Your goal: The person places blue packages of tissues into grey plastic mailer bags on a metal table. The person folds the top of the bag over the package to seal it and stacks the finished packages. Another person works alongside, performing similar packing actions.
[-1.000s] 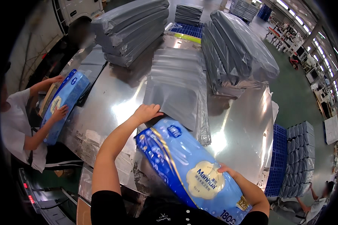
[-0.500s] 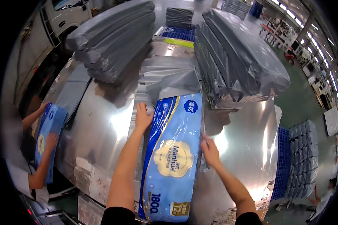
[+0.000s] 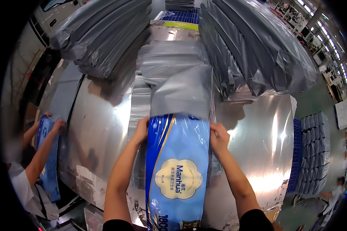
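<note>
A long blue plastic-wrapped pack [image 3: 181, 142] with a cream flower-shaped label lies lengthwise on the metal table before me. Its far end is inside the mouth of a grey plastic bag [image 3: 181, 92]. Beneath the bag lies a stack of similar flat grey bags [image 3: 140, 98]. At the left edge of the bag mouth, my left hand [image 3: 142, 130] is closed, its fingertips partly hidden against the pack's side. On the opposite edge, my right hand [image 3: 219, 139] pinches the bag beside the pack.
Tall piles of grey-wrapped packs stand far left [image 3: 104, 34] and far right [image 3: 254, 46] on the metal table [image 3: 254, 142]. At left, a co-worker's hands [image 3: 58, 126] hold another blue pack [image 3: 49, 161]. Grey bundles [image 3: 314, 154] sit beyond the table's right edge, near a blue pallet [image 3: 295, 154].
The grey bag's mouth now covers the pack's far end, including its dark blue emblem. My left hand has moved down to the bag's edge; my right hand has risen slightly to the other edge.
</note>
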The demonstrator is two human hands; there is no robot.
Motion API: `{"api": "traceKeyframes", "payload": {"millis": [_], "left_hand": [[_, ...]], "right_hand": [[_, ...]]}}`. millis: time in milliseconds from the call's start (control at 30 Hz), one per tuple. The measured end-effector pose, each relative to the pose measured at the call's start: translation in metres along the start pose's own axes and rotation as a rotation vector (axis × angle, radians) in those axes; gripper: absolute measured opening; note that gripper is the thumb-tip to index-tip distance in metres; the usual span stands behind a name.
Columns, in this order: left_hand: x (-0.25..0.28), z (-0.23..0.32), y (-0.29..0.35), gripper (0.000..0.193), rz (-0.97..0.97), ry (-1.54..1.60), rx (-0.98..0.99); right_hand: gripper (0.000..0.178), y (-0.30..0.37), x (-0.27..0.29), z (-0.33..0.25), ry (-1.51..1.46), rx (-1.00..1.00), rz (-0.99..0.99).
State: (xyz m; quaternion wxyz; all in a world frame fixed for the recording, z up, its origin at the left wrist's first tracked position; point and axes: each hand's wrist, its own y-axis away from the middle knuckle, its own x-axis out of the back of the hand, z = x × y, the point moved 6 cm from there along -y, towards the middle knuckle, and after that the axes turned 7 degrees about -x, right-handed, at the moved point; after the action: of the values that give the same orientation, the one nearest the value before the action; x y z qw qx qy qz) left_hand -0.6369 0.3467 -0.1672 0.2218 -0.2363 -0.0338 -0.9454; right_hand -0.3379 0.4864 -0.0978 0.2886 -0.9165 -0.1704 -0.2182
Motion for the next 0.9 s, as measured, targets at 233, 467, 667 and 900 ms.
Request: {"api": "traceKeyframes", "payload": {"millis": [233, 467, 667, 900], "left_hand": [[-0.004, 0.037, 0.265, 0.021, -0.286, -0.238, 0.095], [-0.033, 0.087, 0.499, 0.012, -0.514, -0.072, 0.264], [-0.007, 0.165, 0.37, 0.018, -0.109, 0.007, 0.096], [-0.087, 0.013, 0.44, 0.032, 0.027, 0.416, 0.272]], "right_hand": [[0.021, 0.262, 0.078, -0.035, -0.139, -0.258, -0.664], [0.031, 0.408, 0.125, -0.107, -0.024, -0.257, -0.7], [0.02, 0.283, 0.177, -0.116, -0.086, -0.59, -0.143], [0.025, 0.361, 0.212, -0.065, 0.3, -0.606, -0.104]]}}
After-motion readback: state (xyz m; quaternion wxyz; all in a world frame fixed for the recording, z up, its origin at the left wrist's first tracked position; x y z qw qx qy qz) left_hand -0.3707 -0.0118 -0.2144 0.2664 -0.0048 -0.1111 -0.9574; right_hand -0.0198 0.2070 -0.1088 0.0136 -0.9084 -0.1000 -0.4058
